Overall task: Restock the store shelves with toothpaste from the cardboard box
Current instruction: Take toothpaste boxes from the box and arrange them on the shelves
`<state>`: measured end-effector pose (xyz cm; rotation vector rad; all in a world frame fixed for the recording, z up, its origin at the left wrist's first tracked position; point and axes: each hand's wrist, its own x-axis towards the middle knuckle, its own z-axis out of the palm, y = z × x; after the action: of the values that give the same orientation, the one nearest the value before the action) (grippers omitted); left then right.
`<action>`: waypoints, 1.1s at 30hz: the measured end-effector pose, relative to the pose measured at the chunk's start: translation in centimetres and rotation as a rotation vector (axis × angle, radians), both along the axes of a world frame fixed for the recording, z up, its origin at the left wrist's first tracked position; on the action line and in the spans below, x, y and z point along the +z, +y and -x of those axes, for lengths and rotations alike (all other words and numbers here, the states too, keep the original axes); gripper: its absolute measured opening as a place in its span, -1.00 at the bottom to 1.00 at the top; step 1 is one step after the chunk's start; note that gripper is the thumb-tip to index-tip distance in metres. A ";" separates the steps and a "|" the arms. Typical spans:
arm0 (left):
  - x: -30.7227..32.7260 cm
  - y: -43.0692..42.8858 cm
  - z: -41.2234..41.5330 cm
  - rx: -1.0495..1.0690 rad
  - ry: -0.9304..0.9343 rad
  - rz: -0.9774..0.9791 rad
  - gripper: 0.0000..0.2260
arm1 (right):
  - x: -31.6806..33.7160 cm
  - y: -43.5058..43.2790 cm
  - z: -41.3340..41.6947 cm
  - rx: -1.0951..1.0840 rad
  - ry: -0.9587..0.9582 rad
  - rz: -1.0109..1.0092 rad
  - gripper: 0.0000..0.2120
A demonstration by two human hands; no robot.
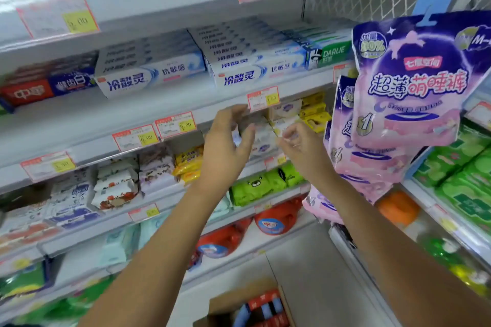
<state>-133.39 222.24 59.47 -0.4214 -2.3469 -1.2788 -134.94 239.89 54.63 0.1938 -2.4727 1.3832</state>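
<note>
White and blue toothpaste boxes (255, 61) lie stacked in two blocks on the upper shelf (186, 103), with a green Darlie box (329, 54) to their right and red and blue boxes (47, 87) at the left. My left hand (225, 146) and my right hand (300, 148) are both raised in front of the shelf edge below the toothpaste, fingers spread, holding nothing. The cardboard box (247, 305) stands on the floor at the bottom, with red and blue toothpaste boxes inside.
Purple and pink hanging packs (414, 82) jut out at the right, close to my right hand. Soap bars (159, 167) and green packs (265, 183) fill lower shelves. Price tags (175, 125) line the shelf edges. A second shelf unit (457, 172) stands at the right.
</note>
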 end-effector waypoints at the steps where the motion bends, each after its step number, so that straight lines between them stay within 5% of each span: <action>1: -2.6 -0.1 -1.6 -0.038 -0.060 0.003 -0.84 | -2.1 -0.1 -0.8 -0.004 -0.058 -0.017 -0.80; 6: -17.6 -2.1 -7.2 0.024 -0.492 0.123 -0.59 | -14.4 -0.3 -5.4 0.050 -0.411 -0.233 -0.46; 10: -26.9 -3.1 -10.7 0.128 -0.826 0.174 -0.69 | -24.2 0.2 -9.5 0.083 -0.730 -0.317 -0.48; 14: -35.9 -4.8 -13.3 0.159 -1.088 0.274 -0.84 | -32.3 -1.0 -13.0 0.118 -0.947 -0.412 -0.80; 17: -43.1 -6.7 -15.3 0.166 -1.182 0.316 -0.79 | -38.8 -2.6 -15.3 0.145 -1.020 -0.430 -0.86; 20: -49.6 -8.8 -16.2 0.208 -1.228 0.366 -0.94 | -45.2 -4.4 -16.3 0.205 -1.016 -0.484 -0.99; 33: -66.7 -18.1 -19.7 0.214 -1.092 0.841 -0.81 | -66.4 -9.7 -17.4 -0.198 -1.093 -0.389 -0.45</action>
<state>-113.74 204.15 -7.21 0.4419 -3.6560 -0.3105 -117.51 230.16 -11.80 -0.9514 -3.4502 1.0227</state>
